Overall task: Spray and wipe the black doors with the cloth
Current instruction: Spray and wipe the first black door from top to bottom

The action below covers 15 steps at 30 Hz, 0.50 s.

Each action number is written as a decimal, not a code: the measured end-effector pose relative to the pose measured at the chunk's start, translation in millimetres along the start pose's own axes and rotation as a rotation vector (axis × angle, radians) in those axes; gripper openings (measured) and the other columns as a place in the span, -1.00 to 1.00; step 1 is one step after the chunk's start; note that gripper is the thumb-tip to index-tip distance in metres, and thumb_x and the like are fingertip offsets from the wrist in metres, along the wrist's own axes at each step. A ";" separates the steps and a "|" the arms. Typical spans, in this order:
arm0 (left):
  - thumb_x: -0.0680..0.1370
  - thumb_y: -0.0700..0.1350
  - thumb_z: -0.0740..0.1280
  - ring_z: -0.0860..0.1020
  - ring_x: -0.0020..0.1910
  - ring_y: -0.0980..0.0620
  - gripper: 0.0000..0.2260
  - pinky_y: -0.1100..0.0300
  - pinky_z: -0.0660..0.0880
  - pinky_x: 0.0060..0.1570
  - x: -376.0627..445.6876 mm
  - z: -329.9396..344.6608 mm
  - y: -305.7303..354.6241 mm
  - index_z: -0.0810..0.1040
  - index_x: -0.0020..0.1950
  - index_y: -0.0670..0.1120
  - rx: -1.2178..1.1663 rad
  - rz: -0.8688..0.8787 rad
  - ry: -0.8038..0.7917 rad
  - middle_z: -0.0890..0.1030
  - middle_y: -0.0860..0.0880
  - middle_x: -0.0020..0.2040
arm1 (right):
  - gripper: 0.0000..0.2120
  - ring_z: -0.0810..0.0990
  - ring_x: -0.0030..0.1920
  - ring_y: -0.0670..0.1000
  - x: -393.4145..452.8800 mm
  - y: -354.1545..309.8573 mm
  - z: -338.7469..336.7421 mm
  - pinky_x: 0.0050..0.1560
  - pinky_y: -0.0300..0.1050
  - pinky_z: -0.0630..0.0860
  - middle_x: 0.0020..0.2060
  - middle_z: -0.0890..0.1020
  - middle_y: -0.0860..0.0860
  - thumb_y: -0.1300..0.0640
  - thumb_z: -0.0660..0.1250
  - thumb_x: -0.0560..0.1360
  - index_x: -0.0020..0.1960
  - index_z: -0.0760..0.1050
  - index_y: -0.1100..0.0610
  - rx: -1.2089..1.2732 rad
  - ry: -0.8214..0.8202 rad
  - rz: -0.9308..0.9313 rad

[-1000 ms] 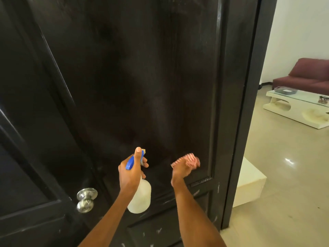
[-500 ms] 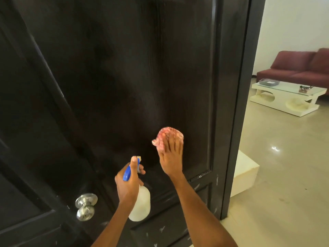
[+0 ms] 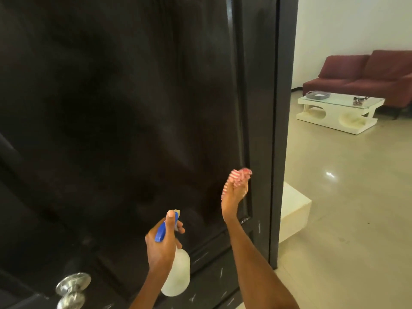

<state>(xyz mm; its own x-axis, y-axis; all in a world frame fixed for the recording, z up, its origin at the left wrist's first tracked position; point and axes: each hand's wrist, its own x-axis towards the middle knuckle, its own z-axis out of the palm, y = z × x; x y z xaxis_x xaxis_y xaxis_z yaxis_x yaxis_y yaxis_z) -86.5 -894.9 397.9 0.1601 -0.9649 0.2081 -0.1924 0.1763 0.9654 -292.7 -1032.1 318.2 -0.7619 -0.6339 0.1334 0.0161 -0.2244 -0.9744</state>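
A tall black door (image 3: 133, 108) fills most of the head view. My left hand (image 3: 161, 244) grips a white spray bottle (image 3: 178, 275) by its blue trigger head, thumb on top, nozzle facing the door's lower panel. My right hand (image 3: 234, 195) holds a bunched red-and-white striped cloth (image 3: 239, 177) against the right side of the door's main panel, near the raised moulding.
A silver round door knob (image 3: 71, 286) sits at the lower left. The black door frame (image 3: 283, 130) runs down the right of the door. Beyond it lie a pale tiled floor, a white block (image 3: 294, 210), a white coffee table (image 3: 336, 112) and a maroon sofa (image 3: 365, 74).
My right hand with the cloth has swept to the right across the panel, from the middle to the moulding. The left hand with the bottle has stayed low and nearly still.
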 end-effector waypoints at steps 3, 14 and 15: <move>0.57 0.18 0.25 0.63 -0.31 -0.07 -0.63 0.20 0.54 -0.43 7.1 32.9 2.1 0.68 0.01 -0.06 -0.003 -0.008 -0.031 0.65 -0.09 -0.27 | -0.34 0.08 0.63 -0.03 11.1 23.6 -4.0 0.63 0.03 0.02 0.64 0.09 -0.10 -0.26 0.06 0.68 0.67 -0.07 -0.07 -0.175 0.010 -0.143; 0.58 0.15 0.22 0.59 -0.37 -0.01 -0.64 0.22 0.53 -0.45 21.8 125.0 1.4 0.68 0.05 -0.07 -0.056 -0.050 -0.030 0.64 -0.11 -0.26 | -0.54 0.40 0.44 0.26 16.8 101.3 -102.7 0.42 0.16 0.41 0.40 0.43 0.14 -0.13 0.11 0.70 0.45 0.36 0.16 0.429 -0.035 1.127; 0.58 0.15 0.22 0.58 -0.37 -0.02 -0.62 0.22 0.53 -0.45 20.8 129.0 -2.2 0.68 0.05 -0.09 -0.059 -0.057 -0.022 0.64 -0.11 -0.26 | -0.56 0.39 0.45 0.24 20.1 102.0 -109.6 0.43 0.15 0.40 0.43 0.41 0.11 -0.09 0.11 0.71 0.46 0.34 0.15 0.424 0.011 1.067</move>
<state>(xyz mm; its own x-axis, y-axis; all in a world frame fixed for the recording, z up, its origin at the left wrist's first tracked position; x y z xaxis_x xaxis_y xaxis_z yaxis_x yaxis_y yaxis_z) -207.6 -940.5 379.8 0.1478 -0.9775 0.1502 -0.1265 0.1319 0.9832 -377.3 -986.7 201.6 -0.2349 -0.6449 -0.7273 0.8723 0.1901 -0.4504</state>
